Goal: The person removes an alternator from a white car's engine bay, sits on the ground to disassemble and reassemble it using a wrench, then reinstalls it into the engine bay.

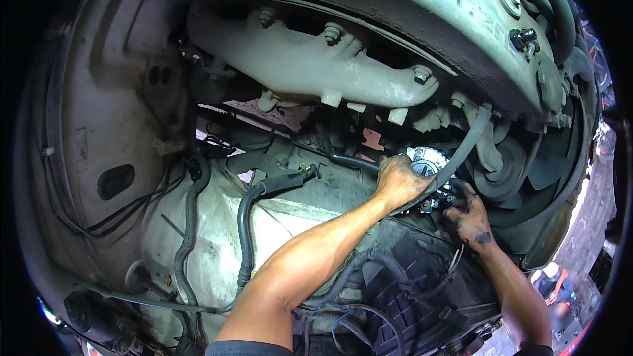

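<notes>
Low in an engine bay, beside the engine, is a bright silver round metal unit (427,157) that looks like an alternator. My left hand (401,179) is closed round its left side, with the fingertips partly hidden. From the lower right my right hand (469,216), smudged with dark grease, curls its fingers against the unit's lower right side. What exactly those fingers grip is hidden. A grey rubber hose (467,146) runs down in front of the unit, between my hands.
Above sits the pale exhaust manifold (310,62) with its bolts, under the engine cover (455,13). A pulley (500,168) and fan blades (542,173) lie at right. A loose thick black cable (245,224) rises left of my arm. Another person (555,290) is at the far lower right.
</notes>
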A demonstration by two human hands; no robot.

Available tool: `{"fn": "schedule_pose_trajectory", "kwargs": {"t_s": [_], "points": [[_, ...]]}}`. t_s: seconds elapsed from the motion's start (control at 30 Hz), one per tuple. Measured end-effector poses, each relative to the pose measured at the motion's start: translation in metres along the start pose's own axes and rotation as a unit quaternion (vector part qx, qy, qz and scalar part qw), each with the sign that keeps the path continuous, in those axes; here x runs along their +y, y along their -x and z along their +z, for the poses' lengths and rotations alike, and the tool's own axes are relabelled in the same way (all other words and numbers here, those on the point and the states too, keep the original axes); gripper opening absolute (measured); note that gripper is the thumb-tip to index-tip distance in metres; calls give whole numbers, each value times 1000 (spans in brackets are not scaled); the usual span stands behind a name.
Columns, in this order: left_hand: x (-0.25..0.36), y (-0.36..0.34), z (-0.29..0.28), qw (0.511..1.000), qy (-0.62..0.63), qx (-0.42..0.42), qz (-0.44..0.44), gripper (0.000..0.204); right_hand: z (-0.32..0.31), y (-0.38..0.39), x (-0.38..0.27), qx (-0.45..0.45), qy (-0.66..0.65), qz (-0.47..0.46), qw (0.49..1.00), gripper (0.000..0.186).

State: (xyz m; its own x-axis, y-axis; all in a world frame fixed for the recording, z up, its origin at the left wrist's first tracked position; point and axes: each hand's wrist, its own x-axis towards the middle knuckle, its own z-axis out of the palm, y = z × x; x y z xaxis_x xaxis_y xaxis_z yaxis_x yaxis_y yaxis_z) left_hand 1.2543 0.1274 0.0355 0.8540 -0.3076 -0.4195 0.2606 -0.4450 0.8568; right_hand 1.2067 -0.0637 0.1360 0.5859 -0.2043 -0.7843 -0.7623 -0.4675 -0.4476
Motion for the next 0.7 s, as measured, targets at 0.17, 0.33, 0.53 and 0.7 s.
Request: {"fn": "schedule_pose_trajectory", "kwargs": {"t_s": [0.17, 0.33, 0.53, 0.7], "points": [[-1, -2, -6, 996, 33, -78, -33, 53, 19, 4, -55, 30, 85, -45, 995, 77], [2, 1, -7, 997, 35, -46, -43, 66, 27, 5, -66, 26, 217, -47, 975, 89], [-12, -2, -3, 989, 40, -139, -21, 76, 24, -10, -59, -41, 287, -28, 957, 105], [-21, -5, 0, 982, 59, -178, -5, 62, 14, -13, -46, -55, 209, -58, 975, 93]]}}
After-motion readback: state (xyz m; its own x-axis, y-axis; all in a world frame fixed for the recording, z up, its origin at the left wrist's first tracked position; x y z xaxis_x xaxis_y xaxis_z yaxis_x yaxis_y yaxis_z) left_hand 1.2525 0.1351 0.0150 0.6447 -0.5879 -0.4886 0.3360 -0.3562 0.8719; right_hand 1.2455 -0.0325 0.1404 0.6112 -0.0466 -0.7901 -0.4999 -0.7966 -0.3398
